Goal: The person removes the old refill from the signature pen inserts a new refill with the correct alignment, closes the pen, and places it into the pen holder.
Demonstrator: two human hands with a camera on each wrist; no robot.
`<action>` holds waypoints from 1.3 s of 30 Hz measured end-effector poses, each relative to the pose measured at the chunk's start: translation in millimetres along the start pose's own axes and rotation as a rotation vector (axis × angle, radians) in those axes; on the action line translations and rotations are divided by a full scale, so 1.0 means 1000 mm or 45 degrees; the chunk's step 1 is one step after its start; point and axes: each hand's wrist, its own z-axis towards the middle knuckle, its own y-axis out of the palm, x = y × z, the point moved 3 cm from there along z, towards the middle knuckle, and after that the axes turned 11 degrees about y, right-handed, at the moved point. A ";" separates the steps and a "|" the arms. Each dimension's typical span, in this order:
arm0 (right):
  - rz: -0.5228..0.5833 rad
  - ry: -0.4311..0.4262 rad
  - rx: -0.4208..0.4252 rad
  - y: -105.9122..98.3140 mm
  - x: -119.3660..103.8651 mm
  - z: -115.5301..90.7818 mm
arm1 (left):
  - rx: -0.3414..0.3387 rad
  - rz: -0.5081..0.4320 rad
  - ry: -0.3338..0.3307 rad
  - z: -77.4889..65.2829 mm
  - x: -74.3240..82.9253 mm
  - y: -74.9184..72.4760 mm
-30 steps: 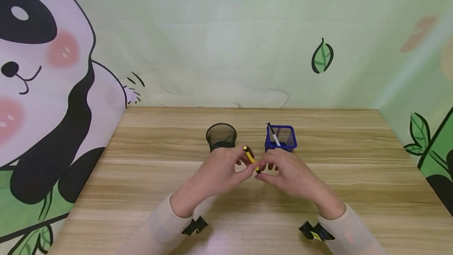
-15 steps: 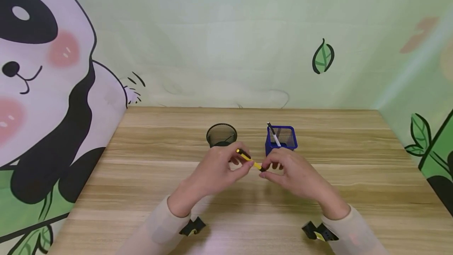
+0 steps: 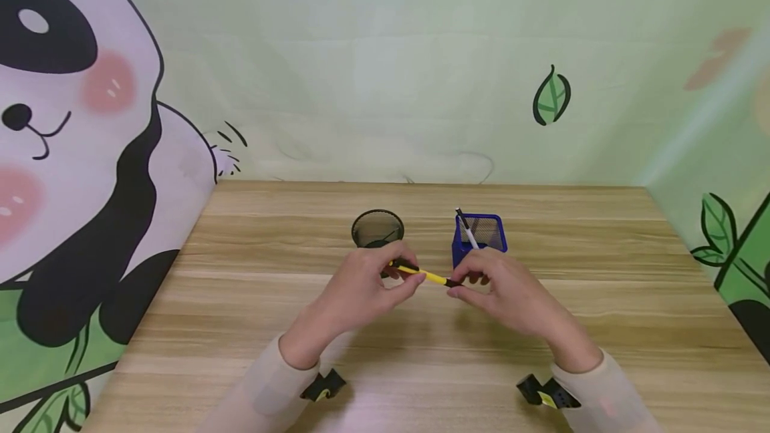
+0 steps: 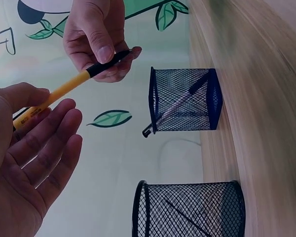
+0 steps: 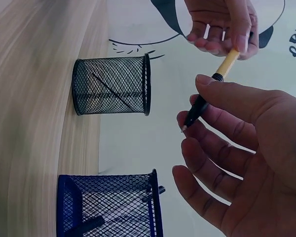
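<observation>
A yellow pen (image 3: 434, 278) with a black grip and black clip is held between both hands above the table. My left hand (image 3: 361, 286) pinches its clip end between thumb and fingers. On the black grip near the tip, my right hand (image 3: 508, 293) pinches with thumb and index finger. In the right wrist view, the pale writing point of the pen (image 5: 201, 104) shows bare, and the other right fingers are loosely bent. Behind the left hand stands a round black mesh pen holder (image 3: 377, 227); behind the right, a square blue mesh pen holder (image 3: 493, 232).
A black and white pen (image 3: 466, 227) leans inside the blue holder, its top above the rim. Something thin and dark slants across the round holder in the wrist views. The wooden table (image 3: 271, 232) meets a printed backdrop (image 3: 391, 99) at its far edge.
The pen has turned from steeply slanted to nearly level, its clip end swinging left and down. My hands have moved slightly apart, both still pinching it.
</observation>
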 end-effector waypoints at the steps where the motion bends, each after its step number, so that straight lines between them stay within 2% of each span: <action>1: -0.001 -0.002 0.006 -0.001 0.000 0.000 | 0.006 0.004 0.005 0.000 -0.001 0.000; 9: 0.003 -0.029 0.061 -0.004 0.003 0.000 | 0.029 0.019 0.007 -0.003 -0.006 -0.002; 26: 0.120 -0.060 0.081 -0.012 0.005 0.003 | 0.045 0.031 -0.023 -0.005 -0.015 -0.007; 39: 0.134 -0.071 0.130 -0.019 0.001 0.004 | 0.018 -0.004 -0.049 -0.006 -0.021 -0.011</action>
